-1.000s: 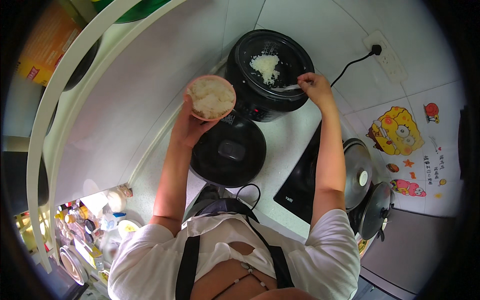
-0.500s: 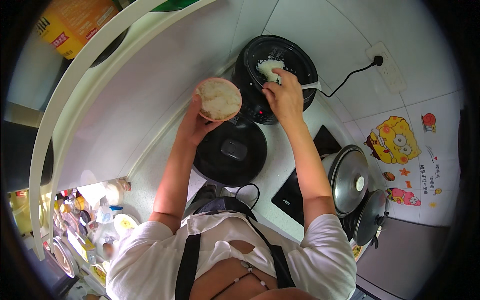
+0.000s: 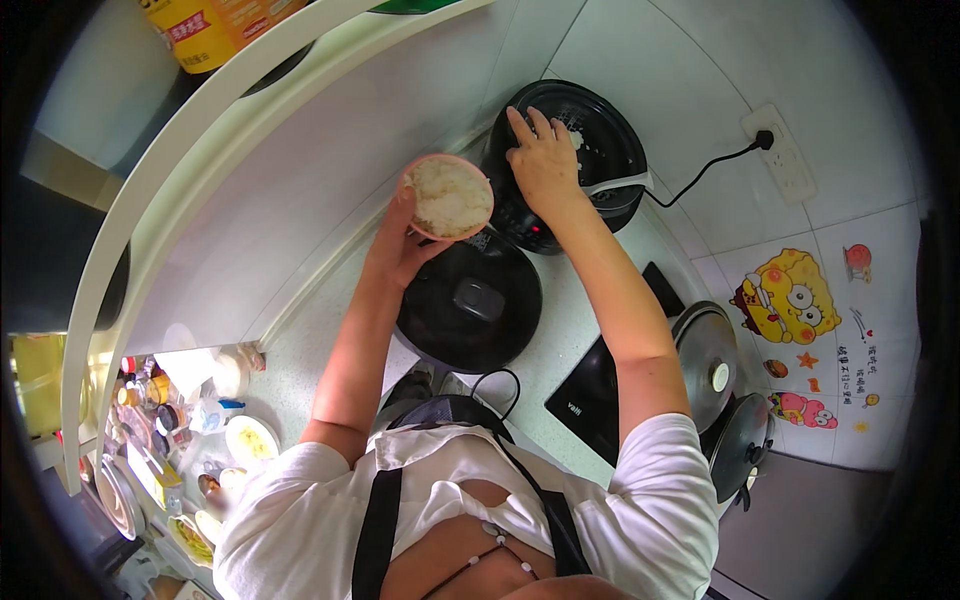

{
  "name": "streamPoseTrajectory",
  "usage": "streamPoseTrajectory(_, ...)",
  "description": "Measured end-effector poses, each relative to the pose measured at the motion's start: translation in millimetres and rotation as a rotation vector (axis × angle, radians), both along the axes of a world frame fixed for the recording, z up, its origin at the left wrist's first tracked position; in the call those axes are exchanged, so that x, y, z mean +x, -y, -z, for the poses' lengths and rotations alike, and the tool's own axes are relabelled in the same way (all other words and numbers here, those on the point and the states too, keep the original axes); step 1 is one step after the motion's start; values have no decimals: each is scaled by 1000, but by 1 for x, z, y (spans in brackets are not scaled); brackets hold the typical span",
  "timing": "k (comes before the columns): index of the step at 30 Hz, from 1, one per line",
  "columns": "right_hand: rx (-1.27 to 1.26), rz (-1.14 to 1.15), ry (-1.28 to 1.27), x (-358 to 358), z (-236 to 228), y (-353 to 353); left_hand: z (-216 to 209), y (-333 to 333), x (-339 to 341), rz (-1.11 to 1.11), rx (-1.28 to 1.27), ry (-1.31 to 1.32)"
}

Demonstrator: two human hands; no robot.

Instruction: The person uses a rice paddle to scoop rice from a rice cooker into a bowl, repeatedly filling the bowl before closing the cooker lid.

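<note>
My left hand (image 3: 402, 235) is wrapped round a pink bowl (image 3: 440, 239) heaped with white rice (image 3: 445, 196), held above the counter. Over the left part of a black rice cooker (image 3: 515, 215), my right hand (image 3: 545, 165) has its fingers stretched and apart, with nothing seen in them. Whether its fingertips touch the rim is unclear. Some rice shows inside the cooker, partly hidden by this hand. A white rice paddle (image 3: 618, 184) lies across the cooker's right rim, beside my right wrist. The cooker's small red light glows.
Below the bowl sits a round black lid (image 3: 468, 325) with a centre handle. To the right are a black cooktop (image 3: 585, 400), a lidded pot (image 3: 705, 345) and a lidded pan (image 3: 740, 440). A black cord (image 3: 700, 168) runs to the wall socket. Bottles and dishes crowd the lower left.
My right hand has moved left over the cooker, and its fingers have spread from a bent, closer pose. The bowl stays in my left hand. The view has shifted slightly.
</note>
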State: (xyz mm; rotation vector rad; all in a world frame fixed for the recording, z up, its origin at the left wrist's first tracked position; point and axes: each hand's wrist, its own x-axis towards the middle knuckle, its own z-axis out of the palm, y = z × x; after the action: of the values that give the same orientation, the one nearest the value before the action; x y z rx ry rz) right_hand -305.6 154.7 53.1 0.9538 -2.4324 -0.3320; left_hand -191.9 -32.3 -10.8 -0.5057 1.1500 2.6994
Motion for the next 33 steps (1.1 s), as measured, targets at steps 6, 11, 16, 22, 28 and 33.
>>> streamPoseTrajectory(6, 33, -31, -15, -9, 9, -1, -5, -1, 4, -40, 31, 37)
streamPoseTrajectory(11, -344, -56, 249, -3, 3, -18, 3, 5, 7, -30, 104, 15)
streamPoseTrajectory(16, -1025, -12, 562, 8, 2, -43, -1, 3, 12, -25, 119, 15)
streamPoseTrajectory(22, -1690, 44, 882, 34, -18, -48, 2, 5, 14, 17, 153, 18)
streamPoseTrajectory(28, -1475, -93, 930, 51, -25, -34, -10, -7, 17, 43, 129, 39)
streamPoseTrajectory(33, -1250, -82, 903, 61, -36, -19, -10, -18, 12, 89, 180, 26)
